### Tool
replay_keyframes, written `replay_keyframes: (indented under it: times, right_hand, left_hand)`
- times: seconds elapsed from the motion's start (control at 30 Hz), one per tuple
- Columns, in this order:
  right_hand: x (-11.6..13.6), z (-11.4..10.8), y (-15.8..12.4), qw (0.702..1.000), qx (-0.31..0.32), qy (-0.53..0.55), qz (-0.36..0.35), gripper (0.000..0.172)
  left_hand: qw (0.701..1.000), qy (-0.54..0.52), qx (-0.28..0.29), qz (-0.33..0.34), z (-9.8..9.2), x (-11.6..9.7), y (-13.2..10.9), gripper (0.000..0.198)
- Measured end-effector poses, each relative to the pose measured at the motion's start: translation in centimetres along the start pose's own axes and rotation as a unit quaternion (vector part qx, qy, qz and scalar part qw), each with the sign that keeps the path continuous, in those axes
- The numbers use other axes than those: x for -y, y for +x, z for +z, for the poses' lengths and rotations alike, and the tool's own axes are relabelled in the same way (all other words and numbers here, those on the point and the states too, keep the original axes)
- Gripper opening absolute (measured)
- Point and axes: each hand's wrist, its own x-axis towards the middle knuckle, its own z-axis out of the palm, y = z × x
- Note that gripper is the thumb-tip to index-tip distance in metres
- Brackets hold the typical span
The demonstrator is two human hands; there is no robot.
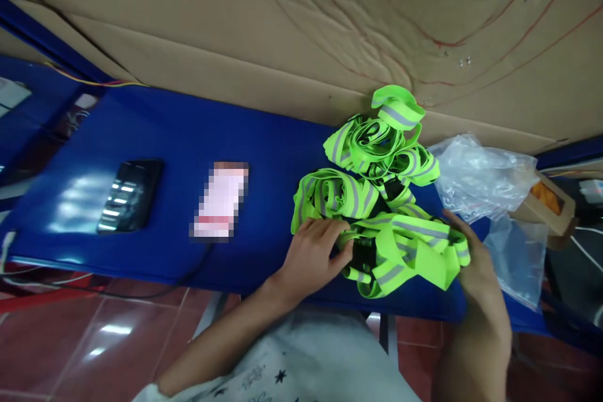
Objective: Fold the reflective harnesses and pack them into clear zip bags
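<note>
Hands (391,257) press crumpled neon-green straps (377,195) with grey stripes.

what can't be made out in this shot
- Head view, pixelated card on the blue table: blurred out, unreadable.
- Right hand: fingers hidden behind the green straps, so its grip is unclear.
- Left hand: palm covers what lies under it among the straps.
- Cardboard box: partly behind the plastic bags, contents unclear.
</note>
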Motion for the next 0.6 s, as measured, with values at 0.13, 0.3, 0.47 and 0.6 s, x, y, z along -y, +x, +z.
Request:
replay_keyframes:
  times: [0.13,0.3,0.47,0.6]
  right_hand:
    - [-3.1,-3.6,-0.2,0.986,-0.033,-0.162,-0.026,0.09]
    - [-3.4,-3.8,0.0,0.969,-0.02,-0.244,-0.039,0.06]
    - [-1.3,-5.2,-0.5,0.977,0.075,-0.198,0.0,0.062]
    - [-2.4,-6.8,-0.7,0.968,0.057,-0.244,0.007,0.063]
  left_hand:
    - [0.996,-0.055,-0.034,-0.063,-2.4,-0.1,-0.9,0.014]
    - [0.975,0.076,-0.152,-0.146,-7.3,3.3,-3.5,0.022]
    - [0.923,0.255,-0.147,-0.247,-10.6,8.0,-7.3,0.046]
    - [0.911,0.275,-0.133,-0.278,-10.8,9.5,-9.1,0.046]
